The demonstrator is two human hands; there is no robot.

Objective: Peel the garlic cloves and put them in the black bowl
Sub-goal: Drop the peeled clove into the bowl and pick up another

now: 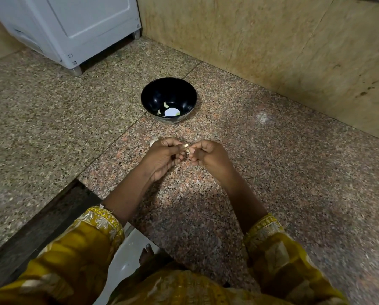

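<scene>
The black bowl [149,95] stands on the speckled stone floor ahead of me, with a few peeled garlic cloves [166,104] lying on its bottom beside a bright reflection. Below the bowl, my left hand [162,156] and my right hand [208,156] meet fingertip to fingertip. Both pinch one small garlic clove [186,153], mostly hidden between the fingers. A pale piece of garlic [153,141] peeks out just behind my left hand on the floor.
Bits of garlic skin [197,182] lie scattered on the floor under my hands. A white appliance [74,29] stands at the back left. A tan stone wall [272,45] runs along the right. A dark step edge [41,221] lies to the lower left.
</scene>
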